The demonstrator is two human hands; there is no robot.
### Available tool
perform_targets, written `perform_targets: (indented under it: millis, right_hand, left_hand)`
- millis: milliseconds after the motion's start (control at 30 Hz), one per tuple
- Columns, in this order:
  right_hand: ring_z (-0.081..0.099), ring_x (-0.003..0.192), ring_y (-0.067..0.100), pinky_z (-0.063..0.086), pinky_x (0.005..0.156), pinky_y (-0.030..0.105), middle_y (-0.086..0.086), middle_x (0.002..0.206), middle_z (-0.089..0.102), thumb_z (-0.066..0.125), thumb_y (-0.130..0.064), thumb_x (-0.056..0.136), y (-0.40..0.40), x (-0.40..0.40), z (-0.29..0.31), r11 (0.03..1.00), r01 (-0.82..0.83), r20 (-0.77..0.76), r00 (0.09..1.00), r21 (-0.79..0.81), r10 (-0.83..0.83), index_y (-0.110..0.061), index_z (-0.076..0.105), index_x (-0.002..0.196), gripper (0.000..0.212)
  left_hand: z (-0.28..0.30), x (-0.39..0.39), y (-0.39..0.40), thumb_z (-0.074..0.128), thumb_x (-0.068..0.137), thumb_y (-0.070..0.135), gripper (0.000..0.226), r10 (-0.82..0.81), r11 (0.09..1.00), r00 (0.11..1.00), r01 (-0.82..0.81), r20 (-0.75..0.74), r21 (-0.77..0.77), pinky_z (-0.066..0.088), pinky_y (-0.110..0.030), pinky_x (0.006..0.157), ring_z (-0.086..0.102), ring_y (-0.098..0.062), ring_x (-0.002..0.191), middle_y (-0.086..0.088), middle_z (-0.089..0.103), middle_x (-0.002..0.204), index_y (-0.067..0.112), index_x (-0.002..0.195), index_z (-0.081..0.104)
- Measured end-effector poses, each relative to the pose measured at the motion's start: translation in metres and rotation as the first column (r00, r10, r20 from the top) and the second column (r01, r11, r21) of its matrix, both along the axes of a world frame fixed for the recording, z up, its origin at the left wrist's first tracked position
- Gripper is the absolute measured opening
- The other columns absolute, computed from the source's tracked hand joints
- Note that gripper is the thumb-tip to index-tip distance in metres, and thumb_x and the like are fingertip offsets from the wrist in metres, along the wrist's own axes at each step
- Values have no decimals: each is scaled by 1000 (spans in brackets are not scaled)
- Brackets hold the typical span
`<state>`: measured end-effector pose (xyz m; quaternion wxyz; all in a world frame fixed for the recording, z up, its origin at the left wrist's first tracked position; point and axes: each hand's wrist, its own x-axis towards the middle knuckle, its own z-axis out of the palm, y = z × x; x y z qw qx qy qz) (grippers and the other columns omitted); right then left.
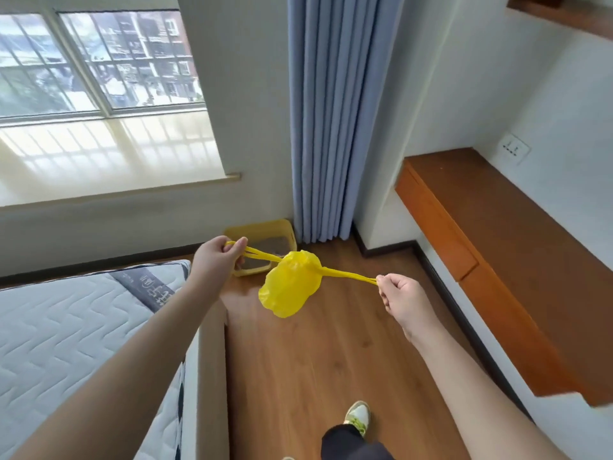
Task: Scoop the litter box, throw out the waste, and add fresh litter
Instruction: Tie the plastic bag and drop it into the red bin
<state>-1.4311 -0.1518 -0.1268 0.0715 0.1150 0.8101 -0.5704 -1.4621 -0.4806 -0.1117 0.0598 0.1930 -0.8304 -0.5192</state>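
Yellow bag (289, 287) knotted, airborne, handles stretched sideways; yellow litter box (262, 234) on floor behind

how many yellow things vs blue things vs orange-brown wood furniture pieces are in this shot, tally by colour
yellow: 2, the plastic bag stretched between the left hand and right hand, and the litter box on the floor
blue: 1, the curtain
orange-brown wood: 2, the desk and the upper shelf
total: 5

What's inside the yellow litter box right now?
The litter box shows dark litter at its far end; the yellow bag, its handles, and the left hand cover the rest.
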Motion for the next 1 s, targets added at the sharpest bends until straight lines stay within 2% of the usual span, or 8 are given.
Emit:
perform_targets:
  millis: [167, 267, 400, 500, 567, 667, 833, 1000]
  right_hand:
    - [41, 45, 8, 36, 49, 26, -2, 51, 50, 49, -27, 98, 35, 46, 11, 976, 64, -128, 991, 206, -38, -10, 54, 61, 41]
    - [55, 56, 11, 46, 55, 28, -2, 60, 62, 49, -35, 98, 71, 78, 32, 963, 95, -208, 977, 252, -42, -14, 65, 71, 38]
    - [60, 72, -4, 45, 55, 9, -15, 74, 67, 54, -42, 93, 125, 134, 62, 929, 13, -216, 974, 370, 72, -24, 72, 96, 26]
    - [58, 81, -11, 40, 65, 3, -17, 86, 68, 57, -41, 92, 171, 182, 71, 917, 66, -268, 962, 394, 46, -22, 74, 99, 26]
    - [58, 73, -7, 38, 61, 6, -16, 77, 66, 58, -37, 93, 200, 219, 73, 928, 109, -280, 960, 356, -5, -23, 75, 93, 22]
    - [57, 61, 2, 38, 57, 12, -12, 66, 65, 60, -34, 93, 244, 281, 71, 943, 196, -264, 957, 268, -123, -25, 71, 83, 17]
    - [60, 68, 6, 43, 62, 16, -13, 72, 67, 64, -29, 91, 314, 384, 63, 917, 339, -251, 925, 212, -284, -29, 70, 89, 6]
    - [63, 70, 7, 44, 62, 19, -13, 72, 68, 65, -29, 90, 364, 471, 65, 856, 487, -254, 862, 174, -439, -28, 71, 87, 7]
  left_hand:
    - [19, 4, 45, 62, 93, 36, 43, -32, 996, 997, 26, -77, -82, 40, -30, 59, 51, -21, 59, -8, 56, 63, 1, 70, 49]
    - [43, 23, 100, 64, 92, 36, 38, -319, 944, 942, 326, -106, 50, 41, -24, 52, 49, -14, 57, -4, 53, 63, 7, 71, 53]
    - [67, 64, 186, 65, 81, 49, 46, -780, 624, 625, 780, -36, 40, 43, -35, 64, 52, -17, 63, -10, 60, 66, 4, 76, 57]
    - [79, 99, 261, 64, 78, 58, 42, -893, 450, 450, 893, -17, 32, 50, -47, 77, 60, -19, 72, -4, 67, 72, 17, 74, 60]
    - [81, 126, 314, 64, 78, 57, 41, -926, 376, 378, 925, -10, 57, 49, -49, 74, 58, -20, 68, -3, 64, 68, 17, 77, 60]
    - [73, 169, 392, 64, 87, 36, 13, -959, 276, 281, 955, -39, 104, 49, -43, 69, 59, -17, 68, 2, 64, 71, 26, 95, 67]
    - [58, 249, 501, 66, 87, 8, 55, -998, 55, 55, 998, -8, -5, 53, -24, 81, 66, -5, 91, 13, 67, 103, 31, 134, 49]
    - [40, 333, 595, 78, 78, 12, 87, -965, -260, -261, 957, 13, -129, 52, -18, 83, 59, 10, 100, 16, 57, 124, 24, 149, 29]
